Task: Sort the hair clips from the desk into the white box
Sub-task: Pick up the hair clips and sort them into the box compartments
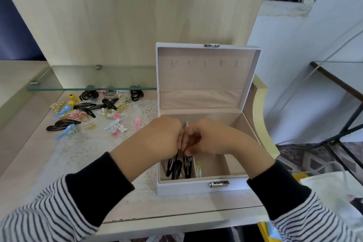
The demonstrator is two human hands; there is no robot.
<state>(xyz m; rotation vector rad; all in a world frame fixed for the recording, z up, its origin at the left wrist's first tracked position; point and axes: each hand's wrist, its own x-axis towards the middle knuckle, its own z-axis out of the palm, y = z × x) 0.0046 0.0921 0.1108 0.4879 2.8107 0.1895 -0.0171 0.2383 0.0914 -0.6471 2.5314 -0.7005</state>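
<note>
Head view
Box: your white box [202,189] sits open on the desk [35,165], lid upright at the back, metal latch on the front wall.
Left hand: your left hand [167,135] is over the box's front left part, curled into a loose fist, knuckles up; the fingertips point down and seem to pinch something thin, but you cannot tell what from here.
Right hand: your right hand [204,137] is close beside the left, almost touching it, fingers curled inward toward the left hand; the tips are hidden, so you cannot tell what they grip.
Between the hands: a thin pale edge shows upright in the gap.
In the box: black clips [177,167] stand on end in the front left compartment, just below your fingertips; a white clip [198,172] and a pale green one lie in the next compartment to the right.
Pile: the rest of the clips [88,112] lie loose on a lace mat [141,112] left of the box, well apart from your hands: black, blue, pink, yellow, white, gold.
Shelf: a glass shelf [94,78] hangs above the back of the pile.
Sleeves: striped, with black cuffs.
</note>
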